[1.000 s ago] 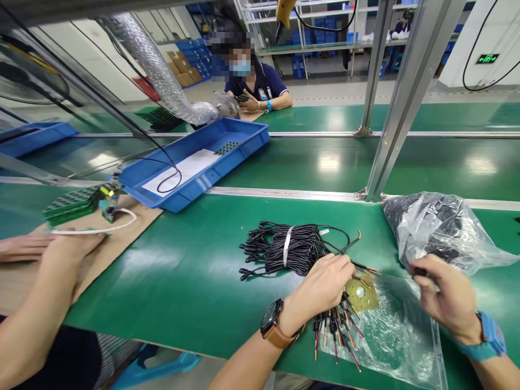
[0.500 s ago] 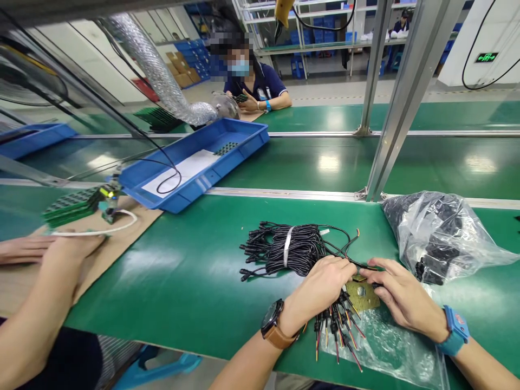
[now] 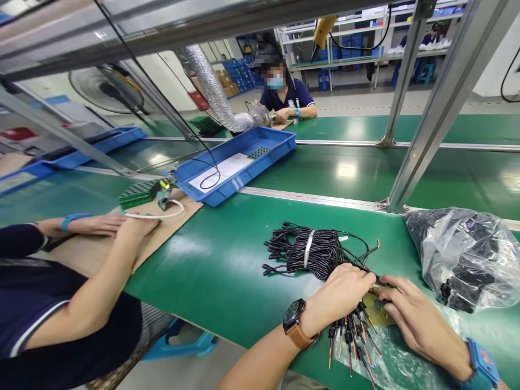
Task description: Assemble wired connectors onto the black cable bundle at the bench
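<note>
A bundle of black cables (image 3: 312,250), tied with a white band, lies on the green bench top. My left hand (image 3: 345,290) is closed on a black cable at the bundle's right end. Close by its fingertips, my right hand (image 3: 418,311) pinches a small dark part whose shape is mostly hidden. Below my left hand, several cable ends (image 3: 351,338) with black fittings and bare red, yellow and dark wires fan out. A yellowish plate (image 3: 377,311) is partly covered by my right hand. Under the wires lies a clear plastic sheet (image 3: 400,355).
A clear bag of black parts (image 3: 467,260) stands on the right. A blue tray (image 3: 239,168) sits across the rail at the back. On the left, a co-worker's hands (image 3: 134,227) rest on brown board (image 3: 179,214) beside stacked green circuit boards (image 3: 138,196). A metal post (image 3: 426,119) rises behind.
The view has swung left, so everything appears farther right. Both my hands stay close together at the cable, with the right fingers slightly shifted. The co-worker opposite has lowered their hands.
</note>
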`<state>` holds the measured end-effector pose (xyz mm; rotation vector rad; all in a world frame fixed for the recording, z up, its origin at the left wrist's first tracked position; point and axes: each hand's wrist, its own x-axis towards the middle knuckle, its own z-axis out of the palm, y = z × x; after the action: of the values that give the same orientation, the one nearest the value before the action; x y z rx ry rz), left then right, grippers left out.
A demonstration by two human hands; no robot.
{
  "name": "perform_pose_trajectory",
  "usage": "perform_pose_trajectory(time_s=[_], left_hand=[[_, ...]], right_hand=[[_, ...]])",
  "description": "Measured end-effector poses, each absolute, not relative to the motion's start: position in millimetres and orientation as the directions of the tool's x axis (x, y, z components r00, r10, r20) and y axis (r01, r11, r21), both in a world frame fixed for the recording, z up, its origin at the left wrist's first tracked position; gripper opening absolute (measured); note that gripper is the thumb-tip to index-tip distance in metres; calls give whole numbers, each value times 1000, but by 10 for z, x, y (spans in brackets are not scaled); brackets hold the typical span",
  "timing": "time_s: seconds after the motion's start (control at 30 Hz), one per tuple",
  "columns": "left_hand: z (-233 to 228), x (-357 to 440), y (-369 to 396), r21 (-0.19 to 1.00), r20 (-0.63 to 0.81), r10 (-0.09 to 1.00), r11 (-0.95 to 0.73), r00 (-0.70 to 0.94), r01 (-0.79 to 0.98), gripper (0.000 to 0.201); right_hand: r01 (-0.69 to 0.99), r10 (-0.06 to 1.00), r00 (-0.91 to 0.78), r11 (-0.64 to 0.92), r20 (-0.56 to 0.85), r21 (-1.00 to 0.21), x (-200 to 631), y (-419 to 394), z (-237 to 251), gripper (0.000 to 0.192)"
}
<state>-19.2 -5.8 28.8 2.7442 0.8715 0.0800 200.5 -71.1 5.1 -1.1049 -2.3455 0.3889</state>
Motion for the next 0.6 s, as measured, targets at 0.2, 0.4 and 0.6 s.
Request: perform_pose_trajectory(time_s=[0.2,0.4,0.6], left_hand=[[264,-184,-78,252,1,587,-784,810,568,17],[242,-222,-87,343,59,616,-752,786,563,10],[246,-204,-73,521,141,504,-770,852,369,8]], right_hand=[[616,777,-552,625,303,-479,2008,-703,30,21],[668,851,-254,498,459,-553,2154,-667,-51,22],[636,870,-204,467,449,-615,2109,-662,-16,21]])
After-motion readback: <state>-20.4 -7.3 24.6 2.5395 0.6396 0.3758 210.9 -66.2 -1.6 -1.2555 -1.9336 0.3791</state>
